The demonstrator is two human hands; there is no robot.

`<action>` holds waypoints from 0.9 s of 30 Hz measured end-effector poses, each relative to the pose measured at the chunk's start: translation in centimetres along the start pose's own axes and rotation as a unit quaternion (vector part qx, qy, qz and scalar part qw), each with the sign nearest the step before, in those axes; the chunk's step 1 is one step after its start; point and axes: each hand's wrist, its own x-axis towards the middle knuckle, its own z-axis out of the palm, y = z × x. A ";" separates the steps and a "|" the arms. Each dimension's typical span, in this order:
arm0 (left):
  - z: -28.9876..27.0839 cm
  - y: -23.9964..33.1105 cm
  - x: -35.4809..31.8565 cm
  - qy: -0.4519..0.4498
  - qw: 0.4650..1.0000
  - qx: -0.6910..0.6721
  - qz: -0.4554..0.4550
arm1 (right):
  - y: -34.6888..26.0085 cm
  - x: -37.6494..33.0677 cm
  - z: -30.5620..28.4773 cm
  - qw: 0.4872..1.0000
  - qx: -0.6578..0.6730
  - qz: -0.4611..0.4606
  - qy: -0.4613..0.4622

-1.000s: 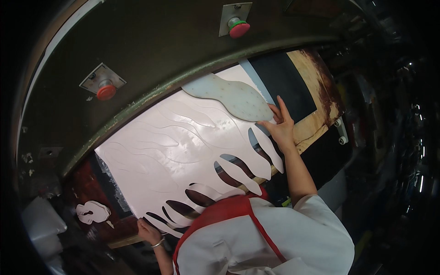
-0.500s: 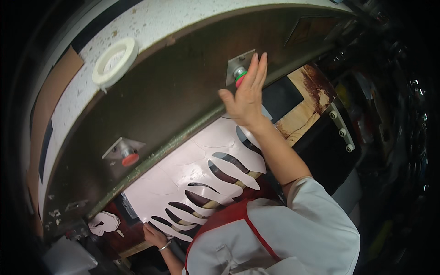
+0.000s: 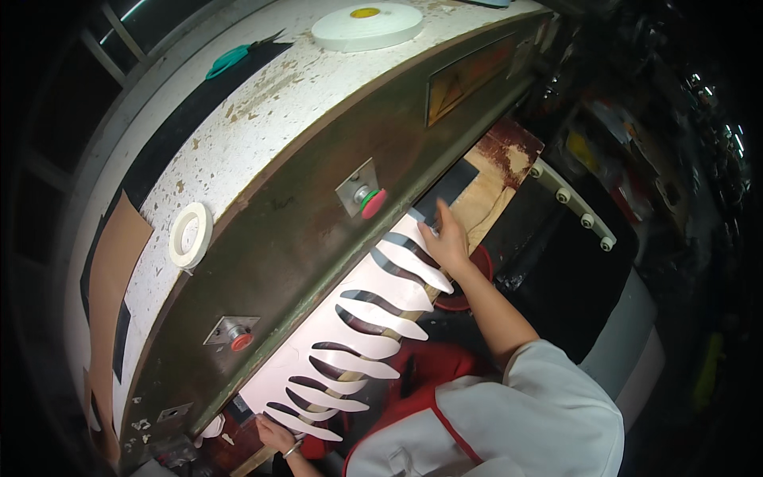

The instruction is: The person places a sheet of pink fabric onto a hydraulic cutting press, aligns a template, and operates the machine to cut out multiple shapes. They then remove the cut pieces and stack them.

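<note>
A pale pinkish-white sheet (image 3: pixel 294 362) with several long curved cut-outs lies under the front edge of a dark green machine beam (image 3: pixel 278 262). My left hand (image 3: pixel 276 436), with a bracelet at the wrist, pinches the sheet's lower left corner; its fingertips are partly hidden. At the sheet's far right end is my right hand (image 3: pixel 450 242), thumb and forefinger apart beside the corner; its other fingers are hard to see. A red push button with a green ring (image 3: pixel 372 203) sits on the beam above the sheet, and an orange-red button (image 3: pixel 241 341) is farther left.
On the beam's speckled white top are a tape roll (image 3: pixel 191 235), a large white roll (image 3: pixel 367 27), teal-handled scissors (image 3: pixel 230 60) and brown cardboard (image 3: pixel 115 270). A worn wooden board (image 3: pixel 497 183) extends to the right, near a black panel with white rollers (image 3: pixel 563 195). White scraps (image 3: pixel 211 427) lie lower left.
My right hand has come down from the red and green button to the sheet's right end. My left hand stays at the lower left corner. The view has shifted, showing more of the beam's top.
</note>
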 end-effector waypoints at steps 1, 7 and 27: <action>0.1 -0.5 -0.1 0.012 1.000 0.011 -0.021 | 1.2 -0.2 0.4 1.000 -0.011 -0.013 0.000; 1.9 -4.6 0.3 0.056 0.998 0.028 0.010 | 3.7 0.5 3.1 0.993 -0.103 -0.064 0.000; -3.4 -7.4 -12.5 0.005 1.000 -0.004 -0.013 | 1.2 -8.9 -3.3 0.925 -0.208 -0.269 -0.167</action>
